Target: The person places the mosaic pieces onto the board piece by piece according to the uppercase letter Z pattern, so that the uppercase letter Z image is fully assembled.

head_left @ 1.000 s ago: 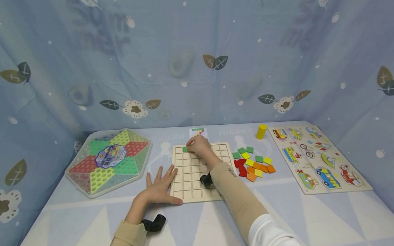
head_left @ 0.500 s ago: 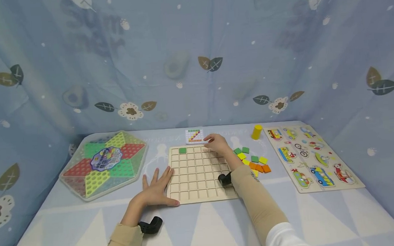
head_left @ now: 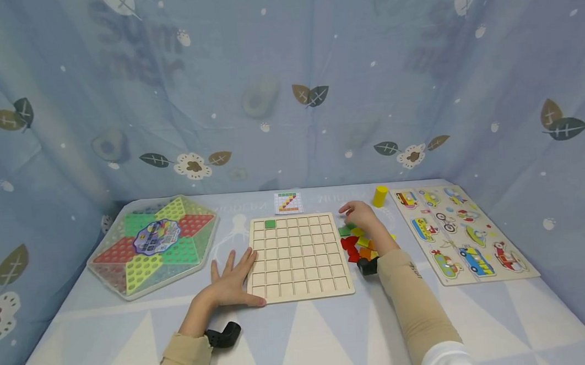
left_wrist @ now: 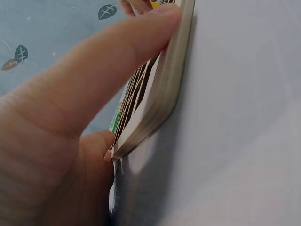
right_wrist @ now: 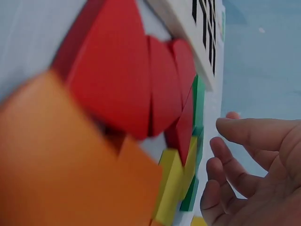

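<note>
A wooden grid board (head_left: 297, 265) lies mid-table with one green square tile (head_left: 270, 224) in its top row. My left hand (head_left: 230, 285) rests at the board's left edge, fingers spread; its thumb (left_wrist: 136, 35) lies along the edge in the left wrist view. Over loose tiles right of the board hovers my right hand (head_left: 364, 216), fingers slightly bent and thumb apart, nothing between them. Red tiles (head_left: 350, 246), green tiles (right_wrist: 198, 106), yellow tiles (right_wrist: 169, 183) and orange tiles (right_wrist: 70, 165) lie beneath and beside it. My hand and forearm hide part of this pile.
A card with a coloured Z-shaped pattern (head_left: 288, 203) lies behind the board. At left is a hexagonal Chinese checkers set (head_left: 159, 244). A yellow cylinder (head_left: 380, 196) stands at the back right, beside a vehicle picture puzzle (head_left: 461, 234). A patterned curtain (head_left: 286, 67) closes off the back.
My right hand has left the green tile in the board's top row and moved right to above the loose tiles. My left hand stays at the board's edge. The head view has shifted slightly.
</note>
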Available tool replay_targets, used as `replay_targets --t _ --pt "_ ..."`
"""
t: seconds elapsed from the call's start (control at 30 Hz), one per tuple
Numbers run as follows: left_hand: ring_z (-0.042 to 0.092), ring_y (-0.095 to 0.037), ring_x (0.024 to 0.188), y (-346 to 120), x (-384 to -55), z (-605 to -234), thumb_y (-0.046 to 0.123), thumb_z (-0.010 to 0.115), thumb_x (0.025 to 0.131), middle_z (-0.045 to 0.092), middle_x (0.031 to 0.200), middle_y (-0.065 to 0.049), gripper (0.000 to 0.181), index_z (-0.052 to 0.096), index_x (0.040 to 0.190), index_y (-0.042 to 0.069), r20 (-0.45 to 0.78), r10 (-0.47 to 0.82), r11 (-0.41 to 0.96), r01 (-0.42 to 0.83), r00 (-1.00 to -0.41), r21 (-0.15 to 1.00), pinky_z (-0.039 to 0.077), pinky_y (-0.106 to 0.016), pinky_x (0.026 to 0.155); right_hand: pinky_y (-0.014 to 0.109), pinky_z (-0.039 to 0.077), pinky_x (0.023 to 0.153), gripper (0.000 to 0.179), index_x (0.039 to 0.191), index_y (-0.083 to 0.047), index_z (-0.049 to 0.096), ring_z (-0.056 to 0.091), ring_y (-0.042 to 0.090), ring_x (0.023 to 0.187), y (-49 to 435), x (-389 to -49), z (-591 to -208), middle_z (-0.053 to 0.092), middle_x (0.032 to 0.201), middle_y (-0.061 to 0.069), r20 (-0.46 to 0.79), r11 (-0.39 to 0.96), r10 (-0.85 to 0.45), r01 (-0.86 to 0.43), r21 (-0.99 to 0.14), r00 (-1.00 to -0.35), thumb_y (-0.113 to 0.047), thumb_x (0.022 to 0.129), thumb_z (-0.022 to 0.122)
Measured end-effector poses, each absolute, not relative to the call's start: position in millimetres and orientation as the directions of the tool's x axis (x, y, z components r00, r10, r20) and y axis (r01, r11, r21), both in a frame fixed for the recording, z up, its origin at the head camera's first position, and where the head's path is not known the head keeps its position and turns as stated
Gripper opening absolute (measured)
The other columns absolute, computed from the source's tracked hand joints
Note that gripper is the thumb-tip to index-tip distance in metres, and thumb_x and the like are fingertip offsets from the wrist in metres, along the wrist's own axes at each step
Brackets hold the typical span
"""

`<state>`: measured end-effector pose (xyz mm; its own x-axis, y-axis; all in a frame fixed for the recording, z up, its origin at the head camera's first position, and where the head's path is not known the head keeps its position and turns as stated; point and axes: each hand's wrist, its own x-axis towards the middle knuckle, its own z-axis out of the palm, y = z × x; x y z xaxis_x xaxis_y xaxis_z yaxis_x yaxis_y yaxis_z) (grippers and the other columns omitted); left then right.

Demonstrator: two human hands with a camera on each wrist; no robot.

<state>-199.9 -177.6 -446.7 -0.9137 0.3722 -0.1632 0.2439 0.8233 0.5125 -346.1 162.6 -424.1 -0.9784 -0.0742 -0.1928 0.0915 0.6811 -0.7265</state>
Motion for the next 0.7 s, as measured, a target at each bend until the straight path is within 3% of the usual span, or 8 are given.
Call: replay_targets --t 0.23,0.43,0.7 --pt "-0.008 -0.044 0.137 -178.2 -199.3 -446.0 0.058 0.075 0.063 0.007 0.155 -0.011 0.116 0.016 0.149 0.008 -0.165 0.374 0.824 0.245 -0.913 0.51 -0.017 -0.067 0.096 0.035 0.048 0.079 0.028 0.109 -0.005 0.063 0.051 0.028 0.091 170.7 -345.8 -432.3 0.056 0.115 0.018 -0.247 0.739 -0.032 0.144 -0.658 -0.968 0.001 0.082 0.058" --pt "-0.008 -0.044 0.138 -177.6 -197.9 -446.5 0.058 0.075 0.063 0.007 0.155 -0.009 0.115 0.016 0.149 0.009 -0.17 0.371 0.827 0.241 -0.913 0.507 -0.018 -0.067 0.096 0.029 0.047 0.066 0.031 0.11 -0.006 0.062 0.05 0.027 0.083 168.7 -344.0 -433.1 0.055 0.107 0.017 -0.216 0.751 0.004 0.146 -0.645 -0.976 0.002 0.08 0.06" --pt "-0.009 -0.044 0.138 -177.5 -199.6 -445.7 0.058 0.075 0.063 0.006 0.155 -0.009 0.115 0.016 0.149 0.01 -0.166 0.376 0.822 0.245 -0.912 0.515 -0.018 -0.067 0.096 0.033 0.048 0.075 0.027 0.111 -0.003 0.065 0.051 0.027 0.086 158.5 -342.5 -422.7 0.054 0.113 0.018 -0.132 0.605 0.055 0.139 -0.784 -0.99 -0.003 0.084 0.064"
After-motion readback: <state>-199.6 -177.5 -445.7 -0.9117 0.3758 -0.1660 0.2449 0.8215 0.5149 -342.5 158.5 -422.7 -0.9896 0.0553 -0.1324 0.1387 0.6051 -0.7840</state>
